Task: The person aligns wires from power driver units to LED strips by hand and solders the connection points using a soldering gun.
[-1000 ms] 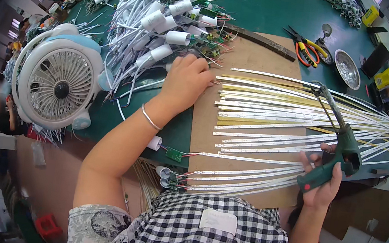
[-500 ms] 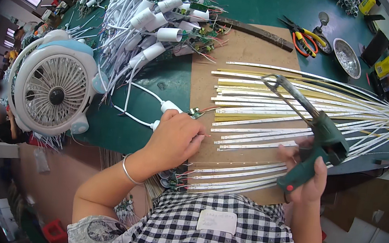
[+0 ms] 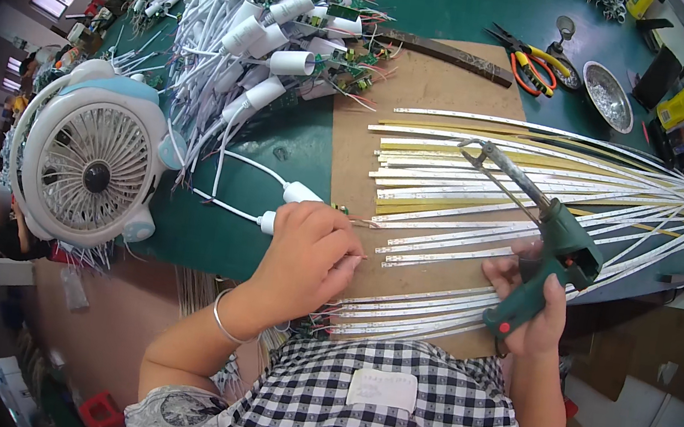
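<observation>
My left hand (image 3: 309, 251) is closed in a pinch over the brown board, with a thin reddish wire end (image 3: 364, 257) poking out past the fingertips. Just beyond the knuckles lie a white plastic tube (image 3: 301, 193) on a white cable and a second white tube (image 3: 267, 222), partly covered by the hand. A small circuit board (image 3: 344, 210) with wires shows behind the fingers. The grip of a green soldering gun (image 3: 560, 247) is wrapped in my right hand (image 3: 542, 318). Its metal tip hangs above a row of white LED strips (image 3: 453, 221).
At the left stands a white fan (image 3: 97, 173), beside a heap of white tubes with cables (image 3: 248, 37). A dark bar (image 3: 449, 57) lies along the board's far edge. Farther right are pliers (image 3: 530, 61), a metal bowl (image 3: 608, 97) and a yellow bottle (image 3: 682, 105).
My left hand has shifted slightly nearer to me, its pinch now lower beside the strip ends. The soldering gun has moved a little to the left.
</observation>
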The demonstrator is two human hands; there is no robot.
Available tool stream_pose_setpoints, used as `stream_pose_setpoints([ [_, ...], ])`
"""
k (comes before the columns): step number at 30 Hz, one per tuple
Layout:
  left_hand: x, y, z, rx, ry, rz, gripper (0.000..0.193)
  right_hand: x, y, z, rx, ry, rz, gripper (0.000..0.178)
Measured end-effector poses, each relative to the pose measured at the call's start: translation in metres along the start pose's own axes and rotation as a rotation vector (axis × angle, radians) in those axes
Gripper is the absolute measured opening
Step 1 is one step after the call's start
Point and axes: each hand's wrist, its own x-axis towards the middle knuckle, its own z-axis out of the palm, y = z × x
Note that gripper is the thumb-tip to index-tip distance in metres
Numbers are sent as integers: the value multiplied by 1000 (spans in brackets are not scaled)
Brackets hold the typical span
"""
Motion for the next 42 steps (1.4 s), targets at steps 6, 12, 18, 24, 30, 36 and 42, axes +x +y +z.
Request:
stream_pose_setpoints([
  [6, -5, 3, 19, 2, -87, -87, 13, 0, -1, 0, -18, -6, -17, 57],
  [12, 15, -22, 23, 317, -62, 12, 14, -7, -2, 5, -12, -6, -38, 55],
  [18, 57, -72, -21, 336, 375, 145, 10, -18, -10, 11, -88, 20, -29, 58],
  [24, 75, -53, -58, -628, 608, -116, 8, -27, -17, 9, -50, 6, -75, 62],
  [30, 13, 1, 5, 154, -219, 204, 16, -38, -17, 6, -121, 28, 7, 65],
  [36, -2, 13, 25, 192, -38, 25, 15, -49, -10, 4, -195, 24, 99, 67],
  [42, -5, 15, 34, 200, -67, -93, 13, -74, -16, -13, -276, -88, 276, 64],
])
